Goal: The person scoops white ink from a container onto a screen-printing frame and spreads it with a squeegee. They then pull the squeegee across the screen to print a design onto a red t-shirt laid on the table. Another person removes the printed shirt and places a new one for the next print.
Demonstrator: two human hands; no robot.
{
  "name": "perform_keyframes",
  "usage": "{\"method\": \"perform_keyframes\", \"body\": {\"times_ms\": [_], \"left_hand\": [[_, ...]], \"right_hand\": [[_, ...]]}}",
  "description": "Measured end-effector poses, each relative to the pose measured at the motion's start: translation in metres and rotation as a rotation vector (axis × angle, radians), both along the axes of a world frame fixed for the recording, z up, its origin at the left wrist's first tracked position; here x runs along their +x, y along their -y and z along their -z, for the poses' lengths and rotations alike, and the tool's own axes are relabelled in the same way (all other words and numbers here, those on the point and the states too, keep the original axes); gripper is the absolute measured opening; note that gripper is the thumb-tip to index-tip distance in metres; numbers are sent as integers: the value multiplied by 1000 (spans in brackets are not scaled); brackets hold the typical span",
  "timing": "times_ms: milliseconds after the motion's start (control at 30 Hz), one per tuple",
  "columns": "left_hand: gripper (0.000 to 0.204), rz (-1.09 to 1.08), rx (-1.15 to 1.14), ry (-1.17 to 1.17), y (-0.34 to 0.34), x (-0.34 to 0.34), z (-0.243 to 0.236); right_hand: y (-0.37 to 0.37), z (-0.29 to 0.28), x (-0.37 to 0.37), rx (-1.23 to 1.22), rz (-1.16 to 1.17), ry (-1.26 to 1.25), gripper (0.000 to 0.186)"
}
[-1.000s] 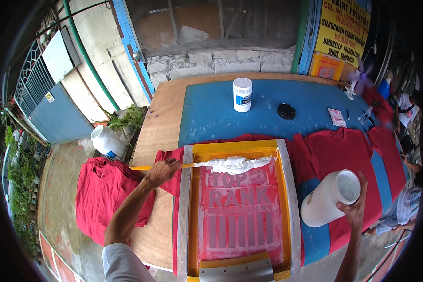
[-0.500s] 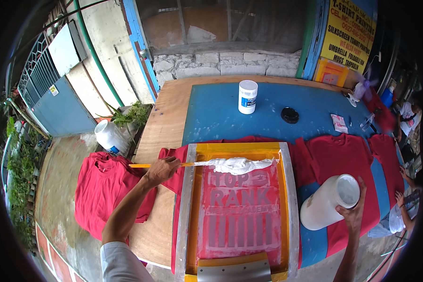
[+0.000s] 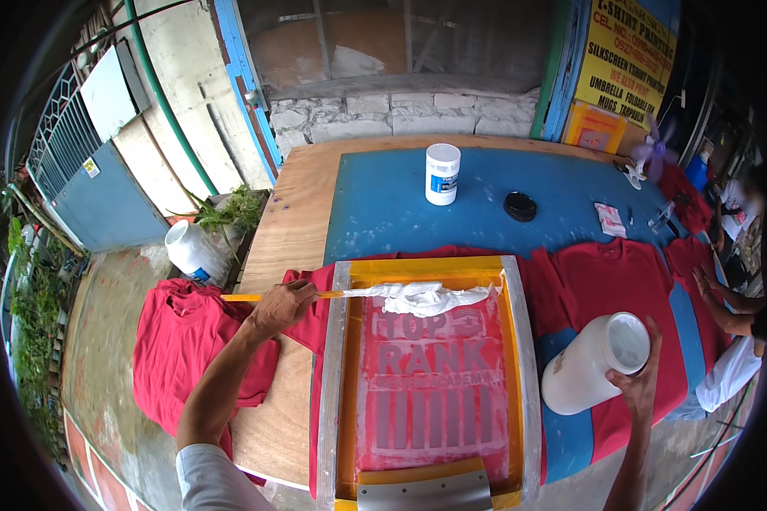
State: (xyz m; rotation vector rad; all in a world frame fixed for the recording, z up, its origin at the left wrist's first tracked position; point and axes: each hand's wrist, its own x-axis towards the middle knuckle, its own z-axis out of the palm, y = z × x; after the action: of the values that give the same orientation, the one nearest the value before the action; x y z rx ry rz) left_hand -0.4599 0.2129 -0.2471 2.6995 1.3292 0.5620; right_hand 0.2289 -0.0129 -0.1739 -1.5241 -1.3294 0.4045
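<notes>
My left hand [image 3: 286,307] is closed round a yellow stick [image 3: 239,297], whose far end is coated in thick white ink. That end lies over the top of a screen printing frame [image 3: 343,383], where a mound of white ink [image 3: 426,298] spreads across the mesh. Under the frame is a red T-shirt [image 3: 302,319]. A squeegee [image 3: 423,487] with a grey metal holder rests at the frame's near end. To the right, my right hand [image 3: 637,375] grips a large white plastic jar [image 3: 584,366], tilted with its open mouth towards me.
On the blue table mat [image 3: 375,196] stand a white lidded jar [image 3: 442,175] and a black lid [image 3: 520,206]. Red shirts [image 3: 622,281] lie at right, near another person's hands [image 3: 712,294]. Folded red shirts [image 3: 200,349] and a white container [image 3: 198,251] sit left.
My left hand and the stick have shifted slightly left, and the ink mound has changed shape under the stick's end. The jar stays tilted in my right hand.
</notes>
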Motion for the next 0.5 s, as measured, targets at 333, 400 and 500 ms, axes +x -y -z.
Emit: {"method": "perform_keyframes", "body": {"times_ms": [333,400,500], "left_hand": [[15,-99,-481,213,8,4,-17],[13,-127,-626,235,6,5,-4],[13,71,-479,118,2,4,10]], "right_hand": [[-2,-2,-4,-19,-21,-104,150],[-1,-3,-4,-3,-34,-80,147],[-1,-5,-6,14,-49,-105,145]]}}
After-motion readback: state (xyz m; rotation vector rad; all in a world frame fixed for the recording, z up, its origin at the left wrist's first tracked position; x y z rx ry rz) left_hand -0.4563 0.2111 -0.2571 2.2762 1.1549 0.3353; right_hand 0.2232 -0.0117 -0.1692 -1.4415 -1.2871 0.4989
